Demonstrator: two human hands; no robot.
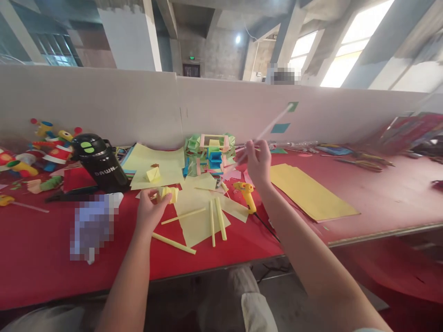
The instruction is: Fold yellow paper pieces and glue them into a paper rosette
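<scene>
My left hand [151,213] is closed around a small yellow folded-paper piece [170,195], pinched between thumb and fingers above the table. My right hand [259,162] is raised, gripping a long, thin, whitish glue stick [272,123] that slants up to the right and is smeared by motion. Below it lies a yellow glue gun [245,191] with a black cord. Rolled yellow paper strips [220,219] are scattered over a pale yellow sheet [190,233] between my hands. Another small yellow folded piece [153,174] sits behind my left hand.
A colourful paper model [212,159] stands at the back by the white partition [224,106]. To the left are a black bottle [104,166], a blurred-out object [93,226] and paper figures [57,147]. Yellow sheets [311,191] and pliers [362,163] lie to the right.
</scene>
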